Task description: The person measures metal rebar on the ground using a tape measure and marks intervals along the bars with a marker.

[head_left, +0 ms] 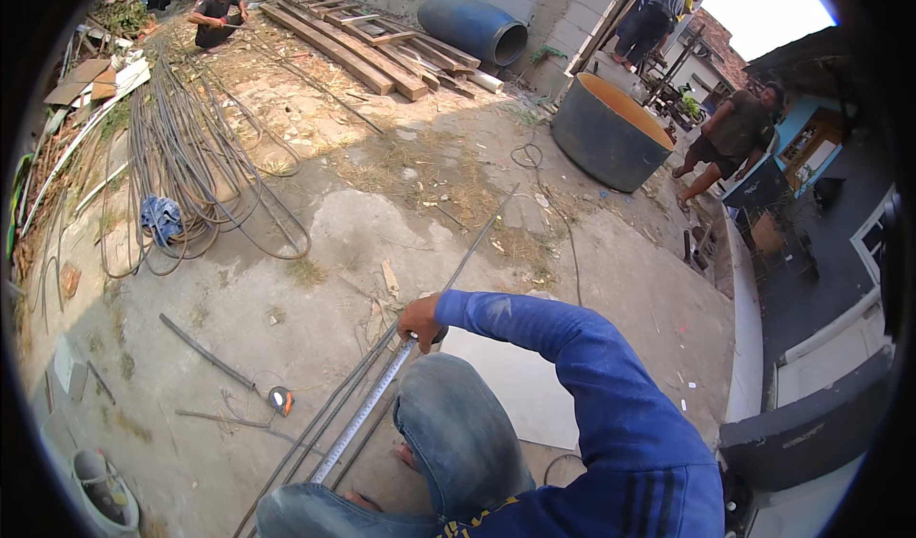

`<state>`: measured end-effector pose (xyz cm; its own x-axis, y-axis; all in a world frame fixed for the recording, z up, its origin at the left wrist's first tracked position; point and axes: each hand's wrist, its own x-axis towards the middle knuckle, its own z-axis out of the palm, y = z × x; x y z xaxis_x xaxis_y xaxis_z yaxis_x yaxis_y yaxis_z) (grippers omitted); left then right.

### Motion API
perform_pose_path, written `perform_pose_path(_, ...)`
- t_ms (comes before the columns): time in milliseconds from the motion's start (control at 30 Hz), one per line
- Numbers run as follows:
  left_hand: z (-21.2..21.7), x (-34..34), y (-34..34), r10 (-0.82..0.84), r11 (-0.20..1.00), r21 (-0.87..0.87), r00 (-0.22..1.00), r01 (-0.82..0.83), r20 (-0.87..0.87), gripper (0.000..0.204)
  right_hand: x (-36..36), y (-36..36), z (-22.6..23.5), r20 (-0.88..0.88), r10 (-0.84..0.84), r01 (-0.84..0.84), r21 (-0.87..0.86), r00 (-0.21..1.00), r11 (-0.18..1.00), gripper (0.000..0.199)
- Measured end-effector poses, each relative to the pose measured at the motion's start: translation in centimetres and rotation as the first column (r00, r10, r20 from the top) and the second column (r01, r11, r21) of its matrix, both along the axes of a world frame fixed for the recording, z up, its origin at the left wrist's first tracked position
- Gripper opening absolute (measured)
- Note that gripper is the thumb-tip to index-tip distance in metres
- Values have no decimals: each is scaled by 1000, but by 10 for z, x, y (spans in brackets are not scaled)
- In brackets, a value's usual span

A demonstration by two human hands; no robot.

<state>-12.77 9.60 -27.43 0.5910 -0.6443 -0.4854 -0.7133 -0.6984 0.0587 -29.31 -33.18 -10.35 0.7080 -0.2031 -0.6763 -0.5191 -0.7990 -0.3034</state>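
Concrete yard [372,223], part sunlit. Rule [370,407] laid along rods [338,406] toward the near edge; upper end gripped by right hand [420,320], fingers curled closed. Left hand out of view, state can't be told. Rod bundle [196,147] dumped at left edge; planks [367,47], barrel [468,28] kept by far-edge wall [558,9].

Pale graduated measuring strip [365,410], straight and slanting, end pinched in a hand [420,321], alongside thin dark rods [328,413]
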Motion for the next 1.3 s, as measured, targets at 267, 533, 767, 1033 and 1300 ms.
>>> perform_pose_path(267,-4,-1,-17,18,1000,-2,999,-18,-49,40,102,23,24,294,188,-105,-275,937,956,33)
perform_pose_path(533,-6,-4,-24,27,1000,-10,995,-28,-96,39,211,99,57,210,355,-289,-289,911,913,29)
perform_pose_path(767,-13,0,-10,69,997,-7,990,-70,-120,38,194,87,26,254,262,-204,-234,931,951,25)
perform_pose_path(1033,-20,1,-6,101,995,-6,983,-103,-151,38,203,90,24,291,244,-219,-114,925,969,31)
perform_pose_path(1300,-25,2,-13,119,992,-22,977,-125,-178,37,212,95,12,234,205,-198,-53,950,979,33)
